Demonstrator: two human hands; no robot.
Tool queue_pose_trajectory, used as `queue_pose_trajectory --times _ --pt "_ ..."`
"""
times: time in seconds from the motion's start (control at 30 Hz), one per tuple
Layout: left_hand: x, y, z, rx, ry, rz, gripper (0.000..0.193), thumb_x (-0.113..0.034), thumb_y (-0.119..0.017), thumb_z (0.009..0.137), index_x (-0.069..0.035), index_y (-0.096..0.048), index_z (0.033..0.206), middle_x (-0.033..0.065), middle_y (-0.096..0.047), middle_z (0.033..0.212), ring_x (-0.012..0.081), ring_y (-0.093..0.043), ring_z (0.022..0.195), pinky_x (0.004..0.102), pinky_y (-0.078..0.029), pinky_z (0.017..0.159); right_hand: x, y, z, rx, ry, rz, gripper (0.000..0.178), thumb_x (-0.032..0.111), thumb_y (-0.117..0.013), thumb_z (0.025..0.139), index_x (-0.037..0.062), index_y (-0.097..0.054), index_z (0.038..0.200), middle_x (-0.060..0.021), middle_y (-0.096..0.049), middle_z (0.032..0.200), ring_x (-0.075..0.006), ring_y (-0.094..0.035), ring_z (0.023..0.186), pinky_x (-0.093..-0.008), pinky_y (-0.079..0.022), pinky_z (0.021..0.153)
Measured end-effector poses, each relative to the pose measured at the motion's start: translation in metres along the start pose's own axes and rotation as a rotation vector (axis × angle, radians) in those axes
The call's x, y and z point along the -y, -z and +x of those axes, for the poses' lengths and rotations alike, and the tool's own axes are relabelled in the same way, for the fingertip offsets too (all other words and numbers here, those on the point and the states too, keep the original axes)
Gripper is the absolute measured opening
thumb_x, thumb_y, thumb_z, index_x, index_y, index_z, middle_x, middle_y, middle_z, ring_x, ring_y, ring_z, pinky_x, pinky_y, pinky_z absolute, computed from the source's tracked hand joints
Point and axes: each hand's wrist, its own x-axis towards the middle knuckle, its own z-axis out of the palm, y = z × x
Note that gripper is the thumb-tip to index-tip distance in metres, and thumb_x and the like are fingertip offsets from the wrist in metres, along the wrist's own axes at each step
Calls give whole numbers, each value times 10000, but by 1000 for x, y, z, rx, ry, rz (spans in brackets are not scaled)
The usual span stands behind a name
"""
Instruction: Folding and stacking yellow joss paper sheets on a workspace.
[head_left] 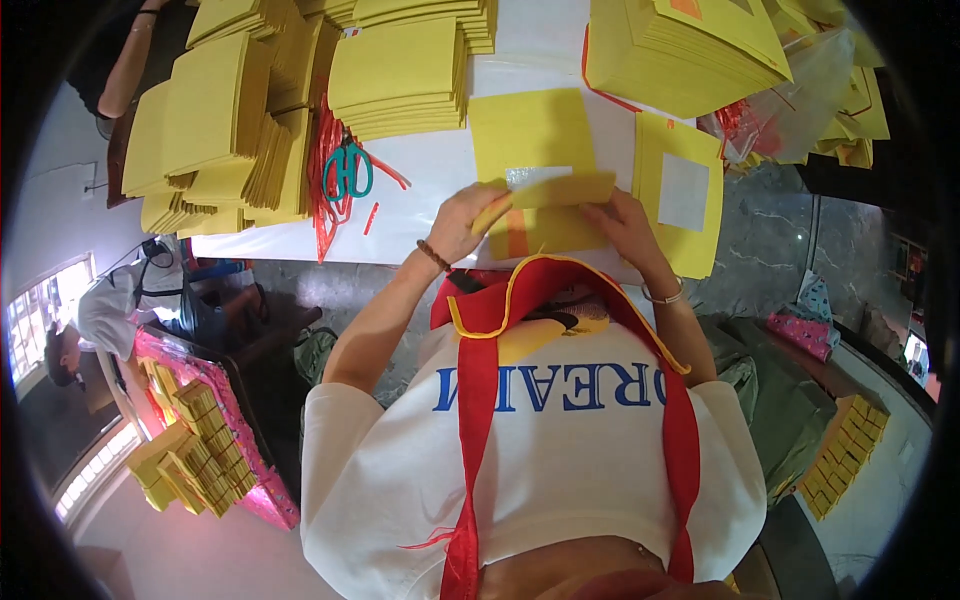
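Note:
My left hand (465, 222), a beaded bracelet on its wrist, grips the left end of a folded piece of yellow paper (563, 189). At its other end, my right hand (628, 233) has its fingers closed on the same paper; a bangle circles that wrist. The held paper is curved and raised toward me. Beneath it lies a yellow sheet (530, 125) with a white patch partly covered by the held paper. An orange patch shows beside my left fingers. Whether the held paper is one sheet or several, I cannot tell.
Yellow paper stacks (395, 80) crowd the far left of the white table (400, 215). Teal-handled scissors (348, 172) lie on red plastic strips (325, 215). A tall yellow stack (690, 60) and a white-patched yellow pack (650, 235) stand at right, near a clear plastic bag (800, 95).

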Motion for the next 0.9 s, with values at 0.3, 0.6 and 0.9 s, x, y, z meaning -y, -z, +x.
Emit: queue_pose_trajectory --times 0.3,0.6,0.9 --pt "21 -12 16 -252 420 -677 579 -147 -580 824 -12 -280 1300 162 -612 943 209 -611 862 325 -480 705 -4 -24 18 -357 -205 170 335 161 -606 788 43 -548 1097 -107 -620 877 -204 -581 643 -287 -461 642" --pt "6 -8 32 -238 564 -68 710 -136 -574 793 -5 -153 1350 168 -558 589 344 -566 542 408 -436 500 -2 -19 24 -305 -324 -225 352 157 -612 747 98 -581 1093 -95 -561 853 -203 -541 700 -317 -431 628" --pt "0 -4 39 -156 578 154 738 -191 -577 802 -17 -116 1352 160 -557 560 370 -571 570 437 -433 504 -3 -23 26 -370 -261 -293 334 150 -607 734 89 -597 1062 -127 -549 834 -260 -530 655 -347 -426 608"
